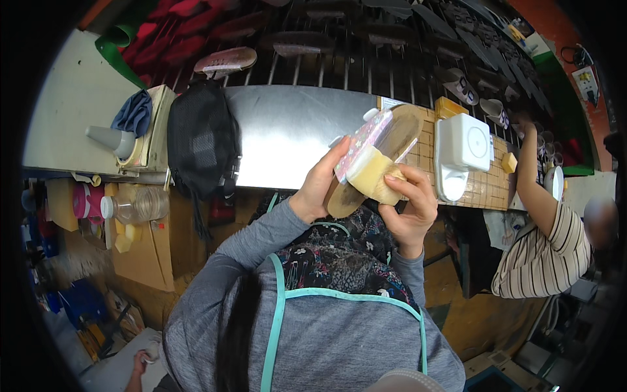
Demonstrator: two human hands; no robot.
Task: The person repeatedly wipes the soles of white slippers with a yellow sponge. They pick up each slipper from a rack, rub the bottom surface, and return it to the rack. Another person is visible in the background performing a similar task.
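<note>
In front of my chest I hold a slide sandal with a brown sole and a shiny pink, patterned strap. My left hand is closed around its left side, with the thumb near the strap. A worn, pale yellow sponge is pinched between the thumb and fingers of my right hand. The sponge lies against the sandal beside the strap and covers part of it. The sandal is tilted above the near edge of a metal worktop.
A white dispenser-like container stands to the right on a brown gridded board. Left lies a black bag beside a grey cone. Behind, a rack conveyor carries soles and sandals. At right, a co-worker's arm reaches toward the rack.
</note>
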